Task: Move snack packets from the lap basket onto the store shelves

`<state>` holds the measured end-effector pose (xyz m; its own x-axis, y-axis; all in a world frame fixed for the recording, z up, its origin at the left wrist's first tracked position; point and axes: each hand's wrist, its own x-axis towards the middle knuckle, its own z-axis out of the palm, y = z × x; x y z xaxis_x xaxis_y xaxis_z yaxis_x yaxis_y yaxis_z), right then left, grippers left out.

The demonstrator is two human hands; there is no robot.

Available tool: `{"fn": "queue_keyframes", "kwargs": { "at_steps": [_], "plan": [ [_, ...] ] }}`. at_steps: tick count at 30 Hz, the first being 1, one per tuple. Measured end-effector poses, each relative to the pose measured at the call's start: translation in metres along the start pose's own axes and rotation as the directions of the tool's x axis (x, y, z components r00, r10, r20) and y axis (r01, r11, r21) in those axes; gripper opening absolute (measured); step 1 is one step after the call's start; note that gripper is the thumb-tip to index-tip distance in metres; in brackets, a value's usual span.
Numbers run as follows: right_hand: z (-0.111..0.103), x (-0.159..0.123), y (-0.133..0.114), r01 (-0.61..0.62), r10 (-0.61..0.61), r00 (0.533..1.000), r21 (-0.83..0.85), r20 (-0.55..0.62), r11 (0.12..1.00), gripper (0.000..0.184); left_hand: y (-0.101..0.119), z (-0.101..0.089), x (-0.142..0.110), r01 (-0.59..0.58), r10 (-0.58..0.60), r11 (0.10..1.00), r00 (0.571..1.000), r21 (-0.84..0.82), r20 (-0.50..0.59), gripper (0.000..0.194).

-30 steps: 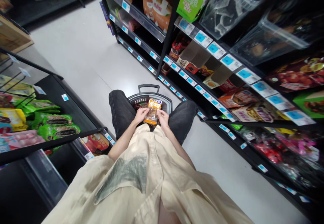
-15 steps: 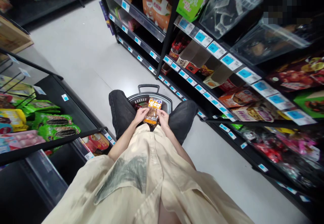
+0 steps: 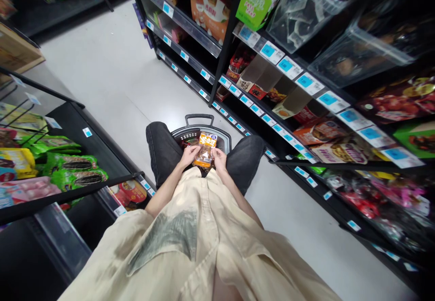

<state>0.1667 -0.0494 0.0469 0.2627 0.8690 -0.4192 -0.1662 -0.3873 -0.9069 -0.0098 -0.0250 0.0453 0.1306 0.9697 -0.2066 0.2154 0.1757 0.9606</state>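
Note:
An orange snack packet [image 3: 205, 149] with a clear window and a printed barcode is held between both hands, above my lap. My left hand [image 3: 190, 155] pinches its left edge. On the opposite edge, the fingers of my right hand [image 3: 219, 158] are closed as well. Below and beyond the packet stands a dark shopping basket [image 3: 223, 138] with a raised handle [image 3: 199, 119], between my knees. What lies in the basket is mostly hidden by the packet and my hands.
Shelves with blue price tags [image 3: 287, 65] run along the right, carrying boxes, packets and clear plastic bins [image 3: 302, 8]. To the left, a low black rack holds green seed bags [image 3: 79, 176] and other snacks. Grey floor [image 3: 108, 65] stretches ahead between them.
Little differs. Both hands keep hold of the packet in the same place, with at most a very slight shift.

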Motion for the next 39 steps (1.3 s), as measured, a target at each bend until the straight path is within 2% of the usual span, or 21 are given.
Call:
{"fn": "queue_keyframes", "kwargs": {
  "at_steps": [12,19,24,30,36,39],
  "plan": [
    [0.0,0.002,0.003,0.023,-0.023,1.0,0.007,0.002,1.0,0.053,0.0,-0.001,0.002,0.032,-0.031,0.999,0.999,-0.041,0.024,0.051],
    [0.0,0.004,0.004,0.023,-0.022,0.999,0.006,-0.031,1.0,0.056,-0.002,0.0,0.002,0.076,-0.077,0.985,0.997,-0.158,0.001,0.042],
    [0.0,0.004,0.003,0.026,-0.026,0.999,0.011,-0.047,1.0,0.056,-0.007,0.002,0.003,0.087,-0.09,0.983,0.996,-0.159,-0.01,0.038],
    [0.001,0.003,0.003,0.011,-0.005,0.997,0.065,-0.08,0.998,0.054,-0.007,0.005,0.001,0.066,-0.06,0.982,0.997,-0.177,0.039,0.042],
    [0.001,0.002,-0.001,0.022,-0.018,0.999,0.075,-0.045,0.997,0.05,-0.006,0.006,0.001,0.022,-0.011,0.993,0.996,-0.118,0.088,0.049],
    [0.002,-0.001,-0.007,-0.017,0.011,0.999,0.121,0.05,0.993,0.051,-0.006,0.005,0.001,0.033,-0.017,0.993,0.99,-0.109,0.144,0.052]
  ]
}}
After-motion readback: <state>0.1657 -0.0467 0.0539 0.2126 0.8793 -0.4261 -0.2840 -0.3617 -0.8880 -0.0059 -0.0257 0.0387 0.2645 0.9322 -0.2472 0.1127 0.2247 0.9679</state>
